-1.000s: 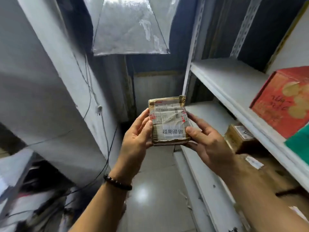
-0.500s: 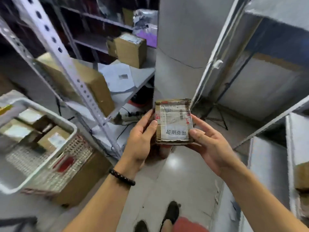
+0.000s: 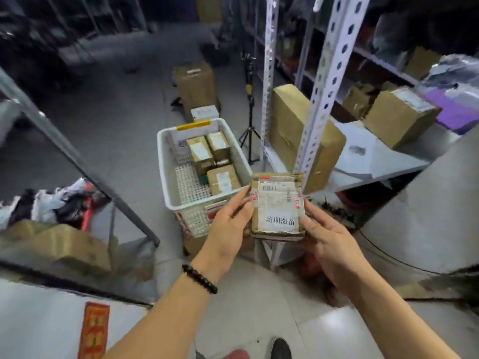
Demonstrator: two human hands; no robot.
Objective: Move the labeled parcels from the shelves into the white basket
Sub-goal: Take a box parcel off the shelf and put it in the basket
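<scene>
White basket (image 3: 162, 167) now ahead; parcel (image 3: 278, 206) gripped between left hand (image 3: 228, 226) and right hand (image 3: 327, 242)

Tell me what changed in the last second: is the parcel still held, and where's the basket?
The person has turned round: the white basket, out of view a second ago and at the left edge half a second ago, is now straight ahead, just beyond the parcel. Nothing was taken or let go: the left hand and right hand still hold the parcel by its sides, label up.

parcel (image 3: 277, 206) between both hands | basket (image 3: 166, 177) behind-left | shelves (image 3: 383, 161) right
</scene>
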